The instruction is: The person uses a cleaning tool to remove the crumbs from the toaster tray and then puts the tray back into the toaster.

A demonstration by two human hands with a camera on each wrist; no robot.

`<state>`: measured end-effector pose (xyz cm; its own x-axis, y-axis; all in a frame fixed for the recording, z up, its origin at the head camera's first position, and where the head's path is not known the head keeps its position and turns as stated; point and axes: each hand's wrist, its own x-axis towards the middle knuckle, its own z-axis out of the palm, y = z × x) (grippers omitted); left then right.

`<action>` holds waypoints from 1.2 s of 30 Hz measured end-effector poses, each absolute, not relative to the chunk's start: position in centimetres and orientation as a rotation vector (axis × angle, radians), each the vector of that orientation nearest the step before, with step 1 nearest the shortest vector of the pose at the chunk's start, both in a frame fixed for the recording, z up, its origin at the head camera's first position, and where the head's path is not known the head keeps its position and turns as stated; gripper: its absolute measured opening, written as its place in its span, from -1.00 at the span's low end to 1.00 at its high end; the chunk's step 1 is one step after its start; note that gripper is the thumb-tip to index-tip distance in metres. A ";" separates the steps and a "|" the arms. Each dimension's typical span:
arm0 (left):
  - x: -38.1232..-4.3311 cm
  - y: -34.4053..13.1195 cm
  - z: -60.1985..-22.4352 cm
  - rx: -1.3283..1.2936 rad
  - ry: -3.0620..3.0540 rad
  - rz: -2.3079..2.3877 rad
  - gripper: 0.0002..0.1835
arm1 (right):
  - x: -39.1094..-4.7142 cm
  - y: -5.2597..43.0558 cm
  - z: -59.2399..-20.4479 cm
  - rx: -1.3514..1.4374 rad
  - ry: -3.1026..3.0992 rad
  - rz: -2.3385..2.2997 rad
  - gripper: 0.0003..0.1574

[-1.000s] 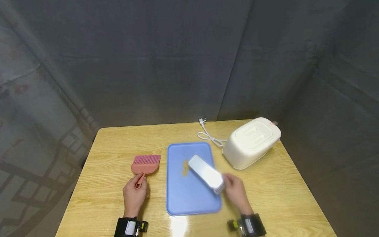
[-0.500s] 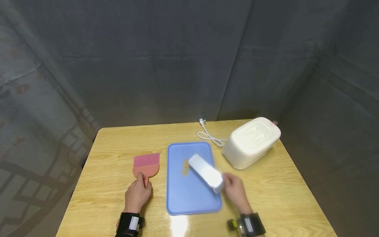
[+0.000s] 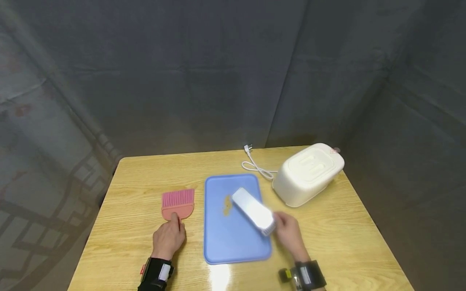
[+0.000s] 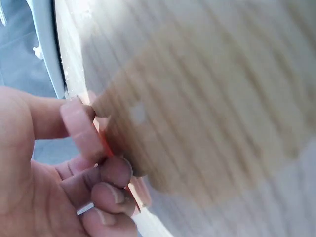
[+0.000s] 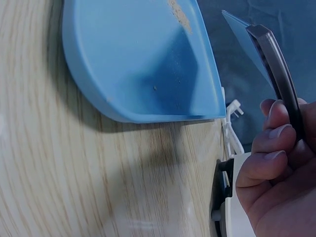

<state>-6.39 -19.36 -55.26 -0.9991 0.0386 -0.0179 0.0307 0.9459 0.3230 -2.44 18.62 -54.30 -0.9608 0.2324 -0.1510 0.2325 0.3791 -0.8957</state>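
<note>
In the head view my left hand (image 3: 169, 238) pinches the handle of a small pink hand brush (image 3: 178, 204), its ribbed, bristle-like edge pointing away from me above the table. The left wrist view has the pink handle (image 4: 83, 129) between thumb and curled fingers. My right hand (image 3: 289, 233) grips the dark end of a thin, pale crumb tray (image 3: 253, 210), tilted over the blue tray (image 3: 236, 244). From the right wrist, the dark edge of this crumb tray (image 5: 276, 64) lies in my curled fingers. Tan crumbs (image 3: 227, 205) lie on the blue tray.
A white toaster (image 3: 309, 173) with a closed lid stands at the right rear of the wooden table (image 3: 120, 226). Its looped white cord and plug (image 3: 248, 148) lie behind the blue tray. Dark curtains (image 3: 182, 81) surround the table.
My left hand has shifted its hold on the brush handle, the back of the hand now turned upward and a finger reaching toward the brush's body. The right hand and crumb tray stay almost in place.
</note>
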 end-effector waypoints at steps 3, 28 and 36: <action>-6.3 -19.3 -55.3 0.072 3.075 0.509 -0.76 | -2.4 18.6 -54.4 0.453 2.586 -1.703 -0.69; -8.3 -16.3 -53.3 -0.002 3.172 0.820 -0.67 | -2.2 19.0 -54.5 0.511 2.424 -1.910 -0.60; -8.8 -9.9 -52.2 0.270 2.857 1.232 -0.79 | -2.1 18.8 -54.6 0.578 2.244 -2.031 -0.59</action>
<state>-8.76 -9.90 -52.20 -0.9849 0.1655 0.0512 0.1508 0.6739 0.7233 -2.12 18.75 -54.63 -0.9279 0.2330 -0.2909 0.3126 0.0615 -0.9479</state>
